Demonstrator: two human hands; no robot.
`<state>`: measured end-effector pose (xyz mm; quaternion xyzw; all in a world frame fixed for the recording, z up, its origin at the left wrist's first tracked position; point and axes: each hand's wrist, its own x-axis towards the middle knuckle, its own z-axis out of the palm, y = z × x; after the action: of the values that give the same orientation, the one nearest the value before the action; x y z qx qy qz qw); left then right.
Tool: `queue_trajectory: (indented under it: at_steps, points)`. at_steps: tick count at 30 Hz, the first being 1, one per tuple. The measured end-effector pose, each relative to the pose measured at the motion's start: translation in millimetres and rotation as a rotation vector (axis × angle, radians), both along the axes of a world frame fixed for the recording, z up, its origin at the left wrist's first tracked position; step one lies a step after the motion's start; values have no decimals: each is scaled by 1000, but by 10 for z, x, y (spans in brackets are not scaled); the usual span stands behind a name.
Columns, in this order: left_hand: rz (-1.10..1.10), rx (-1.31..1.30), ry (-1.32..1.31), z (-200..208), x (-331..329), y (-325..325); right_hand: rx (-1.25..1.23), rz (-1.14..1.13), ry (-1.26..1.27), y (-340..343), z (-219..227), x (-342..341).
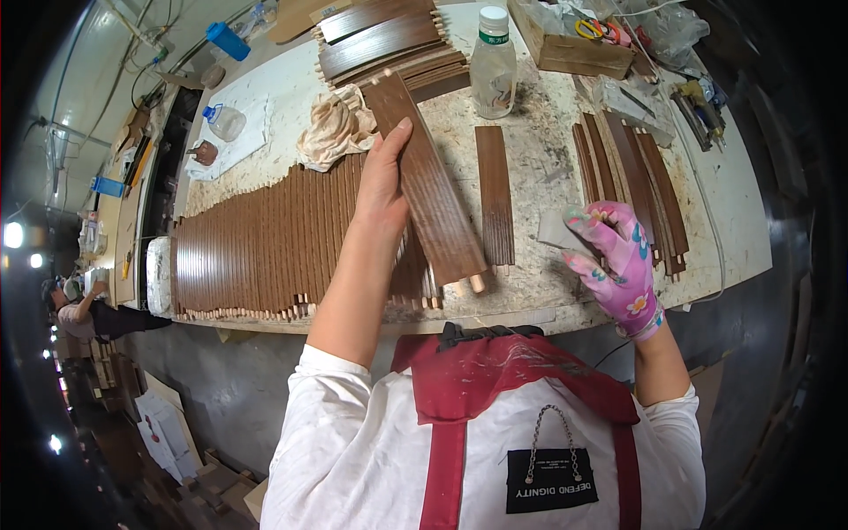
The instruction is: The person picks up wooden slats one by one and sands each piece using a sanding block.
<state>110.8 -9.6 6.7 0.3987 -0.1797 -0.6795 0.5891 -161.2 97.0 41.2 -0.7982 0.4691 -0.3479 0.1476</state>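
Note:
My bare left hand (384, 177) is closed around a long brown wooden slat (430, 181), thumb across its face. Short pale dowel pegs stick out of the slat's ends, and it is tilted above the table. In a pink flowered glove, my right hand (618, 261) has its fingers curled around a small pale grey sheet (558, 230), perhaps sandpaper. Between my hands another brown slat (495, 194) lies on the table. A long row of similar slats (265, 238) is packed side by side under and left of my left forearm.
More slats (632, 177) lie at the right, and a stack (380, 44) sits at the back. A crumpled cloth (336, 128), a clear bottle (493, 71) and a wooden box (574, 49) stand beyond my hands. A person (88, 314) is far left.

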Motion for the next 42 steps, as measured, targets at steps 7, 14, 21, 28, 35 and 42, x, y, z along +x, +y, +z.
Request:
queue_trajectory:
  at_steps: [7,14,21,28,35,42]
  points:
    - [110,136,-59,-146,9,-92,-193,196,223,-26,81,319]
    - [62,27,-175,-88,-67,-53,-313,544,334,-177,165,570]
    - [39,51,-189,-104,-65,-17,-209,278,542,-254,124,-25]
    - [-528,7,-308,-432,-1091,171,-13,-404,-135,142,-251,-949]
    - [-535,-150,-520,-839,-2164,-719,44,-540,-232,504,-446,-1021]
    - [-558,-319,-965,-1206,-2003,-795,62,-522,-300,682,-734,-1107]
